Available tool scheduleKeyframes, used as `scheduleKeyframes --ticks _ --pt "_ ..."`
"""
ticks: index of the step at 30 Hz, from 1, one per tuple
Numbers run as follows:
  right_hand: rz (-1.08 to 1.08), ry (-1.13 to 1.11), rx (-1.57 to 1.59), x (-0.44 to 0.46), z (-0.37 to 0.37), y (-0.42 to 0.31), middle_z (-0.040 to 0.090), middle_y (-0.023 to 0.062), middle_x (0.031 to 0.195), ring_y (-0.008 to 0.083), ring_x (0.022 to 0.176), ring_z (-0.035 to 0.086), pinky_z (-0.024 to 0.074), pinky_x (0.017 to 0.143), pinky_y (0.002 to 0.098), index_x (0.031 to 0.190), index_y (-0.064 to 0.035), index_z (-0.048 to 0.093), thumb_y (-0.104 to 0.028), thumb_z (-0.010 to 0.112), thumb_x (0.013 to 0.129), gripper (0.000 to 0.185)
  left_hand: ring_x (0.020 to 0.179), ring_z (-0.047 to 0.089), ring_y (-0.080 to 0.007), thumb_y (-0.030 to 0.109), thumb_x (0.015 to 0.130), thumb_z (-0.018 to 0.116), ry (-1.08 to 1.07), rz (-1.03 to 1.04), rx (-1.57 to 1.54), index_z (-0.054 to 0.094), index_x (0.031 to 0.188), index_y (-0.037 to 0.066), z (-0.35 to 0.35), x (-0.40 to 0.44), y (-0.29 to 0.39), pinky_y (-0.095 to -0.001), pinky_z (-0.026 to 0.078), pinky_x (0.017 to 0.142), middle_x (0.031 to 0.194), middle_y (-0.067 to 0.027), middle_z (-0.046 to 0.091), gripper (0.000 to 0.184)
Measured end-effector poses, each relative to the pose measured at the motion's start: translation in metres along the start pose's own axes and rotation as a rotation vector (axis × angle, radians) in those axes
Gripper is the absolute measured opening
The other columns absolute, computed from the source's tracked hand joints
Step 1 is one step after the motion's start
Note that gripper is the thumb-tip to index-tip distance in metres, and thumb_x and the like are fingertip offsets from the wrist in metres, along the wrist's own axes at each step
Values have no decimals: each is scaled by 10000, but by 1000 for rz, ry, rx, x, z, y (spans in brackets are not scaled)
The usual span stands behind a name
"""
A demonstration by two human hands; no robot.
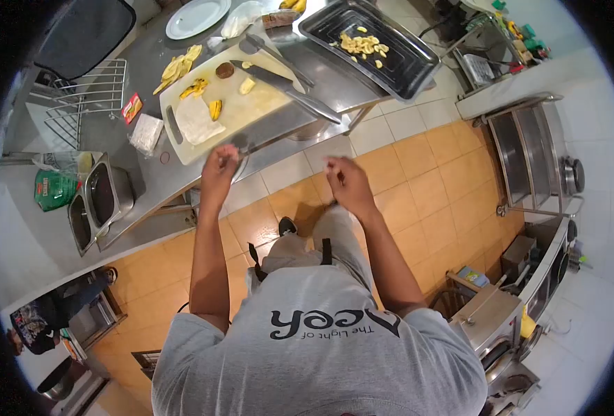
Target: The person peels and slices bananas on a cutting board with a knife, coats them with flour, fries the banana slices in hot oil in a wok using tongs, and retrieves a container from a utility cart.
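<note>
My left hand [220,170] hovers by the front edge of the steel table, nearest the cutting board, its fingers loosely bent and nothing visible in them. Over the floor to the right, my right hand [348,182] is half curled with its fingers apart, also holding nothing I can see. On the white cutting board [272,104] lie a pale flat sheet [197,121], a piece of banana in peel [215,109], a peel scrap [194,88], a peeled banana piece [247,85] and a small brown round thing [224,70]. A large knife [286,90] rests across the board's right side.
A black tray [407,66] holds banana slices [362,45]. Banana peels [178,68], a white plate [197,17], a wrapped white block [146,133] and a red packet [132,108] lie around the board. Steel basins [102,197] stand left; a trolley [529,152] stands right. Another person [43,315] is at lower left.
</note>
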State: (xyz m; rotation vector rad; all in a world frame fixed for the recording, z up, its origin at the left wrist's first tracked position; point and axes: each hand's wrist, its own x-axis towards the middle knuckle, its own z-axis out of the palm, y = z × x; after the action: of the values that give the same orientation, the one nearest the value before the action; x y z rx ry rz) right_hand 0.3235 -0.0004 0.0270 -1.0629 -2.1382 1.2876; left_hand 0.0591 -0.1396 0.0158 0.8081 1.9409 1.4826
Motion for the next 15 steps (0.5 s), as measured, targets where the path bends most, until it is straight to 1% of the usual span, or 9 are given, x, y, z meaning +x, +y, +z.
scheduleKeyframes --ticks 3,4,6,7,8,10,13,14,15 --pt "-314 161 -248 67 -10 -28 586 127 985 289 899 587 499 689 398 1125 -81 615 -176 673 815 328 817 552 -111 150 872 635 122 42 211 559 1164 42 10 41 43 -271 462 770 1047 -34 626 321" --pt "-328 152 -332 82 -9 -30 566 127 1011 303 916 577 500 699 408 1155 -88 596 -186 683 806 373 714 559 -148 112 815 673 168 135 229 578 1136 50 15 56 46 -281 487 658 1010 -58 648 341" --pt "-378 131 -497 117 -9 -35 527 129 1064 330 950 557 502 719 430 1215 -101 557 -207 703 787 465 713 556 -166 99 784 693 180 206 335 579 1139 52 25 86 45 -288 488 667 1021 -72 643 376" --pt "-356 41 -515 134 -9 -33 514 133 1076 337 948 553 508 725 432 1244 -105 529 -212 709 780 509 713 554 -174 92 769 704 195 239 388 579 1141 52 30 101 44 -292 488 672 1026 -79 641 394" --pt "-325 -47 -529 144 -5 -29 501 137 1088 343 945 550 513 732 434 1272 -108 501 -216 715 772 555 761 576 -221 80 746 717 203 323 480 577 1138 41 33 113 36 -318 495 698 1042 -112 627 418" --pt "-266 -244 -559 159 -1 -30 483 164 1095 343 936 553 530 749 442 1360 -89 401 -186 691 777 659 838 604 -224 76 764 734 219 322 571 570 1143 32 44 129 34 -317 506 727 1096 -131 610 416" --pt "-330 -291 -592 171 7 -20 482 169 1062 373 877 545 511 708 448 1390 -108 375 -109 626 807 635 889 620 -262 73 775 723 213 299 601 572 1135 32 48 149 27 -335 512 766 1072 -150 615 392" --pt "-335 -299 -562 172 7 -16 494 189 1084 390 874 558 513 713 449 1404 -96 355 -78 564 838 604 902 623 -272 70 778 719 201 263 570 573 1129 31 50 148 23 -339 513 777 1060 -154 617 382" --pt "-307 -337 -460 172 4 -15 501 197 1088 397 881 564 511 730 453 1404 -89 351 -82 557 848 593 900 623 -277 71 785 711 202 256 554 578 1116 25 52 146 24 -340 512 778 1043 -156 619 359"
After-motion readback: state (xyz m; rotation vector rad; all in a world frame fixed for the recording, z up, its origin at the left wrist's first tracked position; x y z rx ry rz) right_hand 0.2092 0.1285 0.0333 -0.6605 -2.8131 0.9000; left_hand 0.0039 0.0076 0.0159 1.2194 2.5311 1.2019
